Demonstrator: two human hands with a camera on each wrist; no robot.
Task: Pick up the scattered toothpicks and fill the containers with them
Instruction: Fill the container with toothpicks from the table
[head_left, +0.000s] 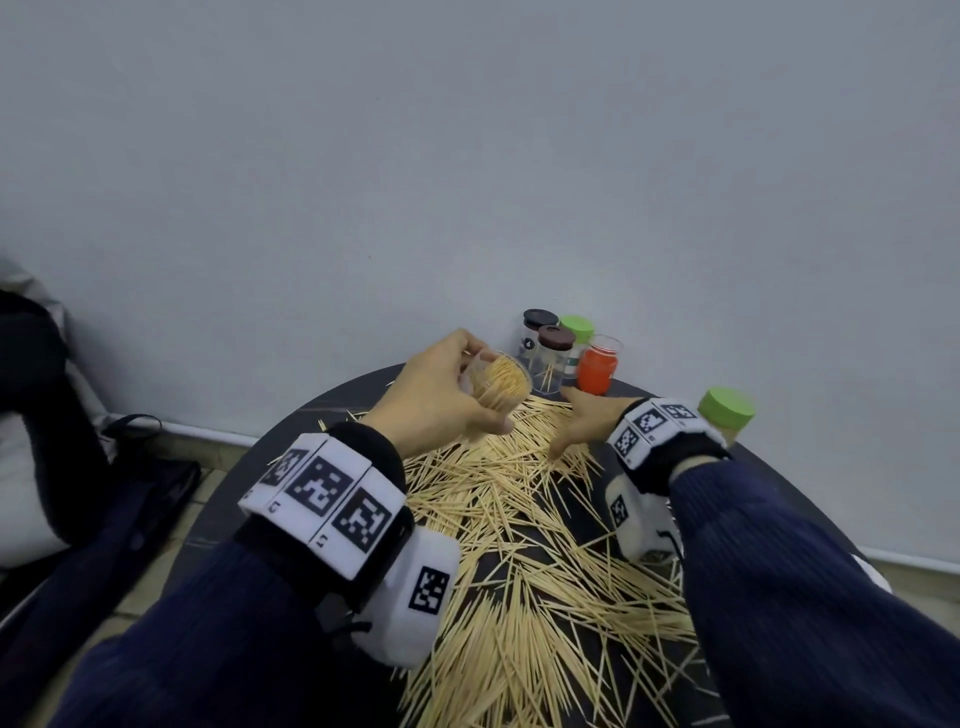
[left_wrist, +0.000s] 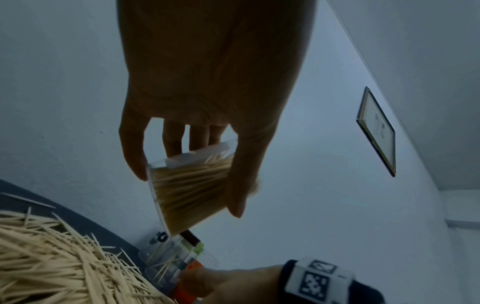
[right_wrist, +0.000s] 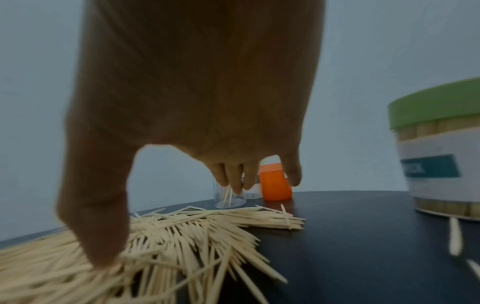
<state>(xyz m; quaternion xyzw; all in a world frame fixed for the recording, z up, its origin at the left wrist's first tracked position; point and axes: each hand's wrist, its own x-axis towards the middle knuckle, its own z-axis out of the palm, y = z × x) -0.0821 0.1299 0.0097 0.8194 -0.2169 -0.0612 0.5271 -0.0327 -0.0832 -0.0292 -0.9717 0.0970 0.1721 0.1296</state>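
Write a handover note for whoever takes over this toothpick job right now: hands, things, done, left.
Left hand: holds the clear container lifted and tilted above the table, packed with toothpicks.
Right hand: fingers spread, holding nothing, thumb on the scattered toothpicks.
Jars along the wall: two dark-lidded clear jars, one with only a few picks; a green-lidded jar; an orange jar. Another green-lidded jar at the right, full.
Done: held container looks full.
Left: most of the pile still covers the dark table.

No legible txt; label on green-lid jar (right_wrist: 439, 164) too blurred
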